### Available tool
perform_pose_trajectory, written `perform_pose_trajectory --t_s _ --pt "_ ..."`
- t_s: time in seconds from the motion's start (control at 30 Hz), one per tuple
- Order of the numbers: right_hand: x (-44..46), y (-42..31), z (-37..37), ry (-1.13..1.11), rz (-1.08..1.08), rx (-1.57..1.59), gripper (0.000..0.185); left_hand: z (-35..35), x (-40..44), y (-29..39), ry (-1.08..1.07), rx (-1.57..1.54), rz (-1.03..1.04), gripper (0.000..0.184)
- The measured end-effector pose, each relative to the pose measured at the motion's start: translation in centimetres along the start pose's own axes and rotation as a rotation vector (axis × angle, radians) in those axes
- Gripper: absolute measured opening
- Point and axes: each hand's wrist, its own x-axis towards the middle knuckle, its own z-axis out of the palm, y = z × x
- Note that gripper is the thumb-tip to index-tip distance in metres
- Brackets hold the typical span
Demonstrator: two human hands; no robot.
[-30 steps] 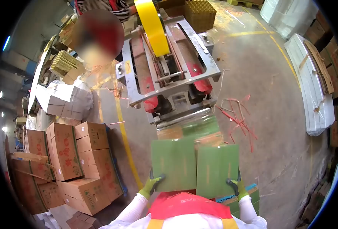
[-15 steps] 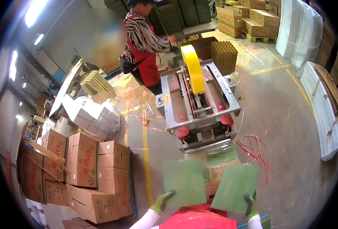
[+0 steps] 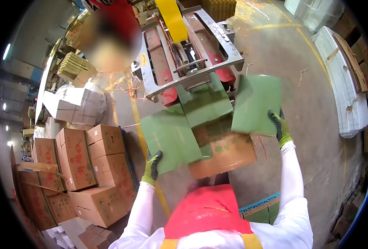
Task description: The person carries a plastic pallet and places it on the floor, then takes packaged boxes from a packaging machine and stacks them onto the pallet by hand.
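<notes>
An open carton [image 3: 225,157] lies in front of the taping machine [image 3: 192,62], its brown side facing me and its green flaps spread. My left hand [image 3: 152,166], in a green and dark glove, grips the outer edge of the left flap [image 3: 171,137]. The outer edge of the right flap [image 3: 256,103] is in my right hand [image 3: 280,128], gloved alike. A further green flap [image 3: 204,101] points toward the machine, under its frame. A yellow tape roll [image 3: 172,20] stands on top of the machine.
Brown cartons [image 3: 96,203] are stacked at the left, with a white wrapped bundle [image 3: 78,106] behind. A person [image 3: 119,14] stands beyond the machine. White wrapped panels [image 3: 341,87] stand at the right. A blue-edged stack of green pieces [image 3: 260,213] is at lower right.
Both hands have moved forward and apart with the green flaps, which now spread outward. The carton's brown side has come into view, and the camera has tilted down again.
</notes>
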Motion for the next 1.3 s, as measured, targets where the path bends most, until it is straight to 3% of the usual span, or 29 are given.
perform_pose_trajectory --t_s 0.07,0.1,0.17,0.33,0.47,0.57,0.63,0.67,0.7,0.8,0.83,0.9,0.93,0.97,1.0,1.03,1.1,1.17,1.2,1.3 --pt "-0.7 -1.7 -0.9 -0.133 0.033 -0.209 0.080 -3.6 0.5 -1.0 -0.144 0.005 -0.081 0.048" --pt "-1.7 -2.8 -1.3 -0.203 0.056 -0.310 0.080 -3.4 -0.7 -0.2 -0.133 0.068 -0.167 0.048" --pt "-3.1 -3.2 -2.8 -0.292 0.117 -0.377 0.081 -5.0 -3.1 -1.9 -0.073 -0.101 -0.399 0.055" --pt "-9.8 0.5 -9.7 -0.303 0.268 -0.273 0.089 -8.9 -9.7 -4.8 -0.093 0.032 -0.370 0.060" --pt "-14.5 -0.8 -9.9 -0.200 0.305 -0.321 0.092 -8.4 -11.9 -1.7 -0.022 0.017 -0.436 0.059" --pt "-13.3 1.6 -9.6 -0.032 0.159 -0.362 0.099 -6.9 -8.0 -1.2 -0.033 0.116 -0.267 0.053" --pt "-10.7 0.8 -7.1 -0.053 0.240 -0.205 0.091 -6.3 -4.0 -1.8 -0.020 0.097 -0.189 0.039" --pt "-9.3 1.4 -6.4 -0.067 0.198 -0.208 0.090 -12.3 0.9 -6.3 -0.097 0.154 -0.156 0.038" --pt "-7.9 2.3 -5.9 -0.084 0.155 -0.213 0.089 -10.7 2.5 -5.7 -0.084 0.151 -0.055 0.041" --pt "-7.9 2.9 -4.8 -0.147 0.109 -0.239 0.084 -10.8 7.2 -5.6 -0.190 0.096 -0.099 0.043" --pt "-9.8 2.1 -3.8 -0.143 0.083 -0.196 0.081 -9.6 6.7 -4.2 -0.218 0.118 -0.067 0.042" --pt "-14.3 4.1 -4.5 -0.130 0.161 -0.102 0.070 -13.5 7.0 -4.5 -0.285 0.208 -0.061 0.043" --pt "-15.6 8.3 -6.3 -0.287 0.053 0.207 0.068 -12.9 4.3 -3.5 -0.286 0.130 -0.131 0.046" --pt "-18.9 11.7 -7.9 -0.016 0.126 0.088 0.078 -12.0 3.7 -3.0 -0.336 0.183 -0.164 0.046" --pt "-23.9 12.6 -7.7 0.066 0.136 0.070 0.081 -10.6 3.8 -2.7 -0.394 0.277 -0.189 0.046" --pt "-31.4 8.8 -6.5 0.114 0.154 -0.137 0.087 -8.9 3.9 -2.5 -0.446 0.383 -0.217 0.045" --pt "-40.4 18.3 -7.4 0.157 0.027 0.009 0.086 -4.2 3.3 -3.5 -0.555 0.585 -0.277 0.045" --pt "-51.7 19.8 -4.8 0.259 0.271 0.353 0.080 -1.1 1.1 -5.5 -0.645 0.728 -0.306 0.044" --pt "-56.1 20.4 -3.9 0.313 0.336 0.277 0.079 -0.3 -0.3 -6.2 -0.675 0.785 -0.310 0.044" --pt "-69.6 29.6 -0.1 0.445 0.439 0.487 0.081 1.7 -4.5 -9.1 -0.792 0.921 -0.334 0.043"
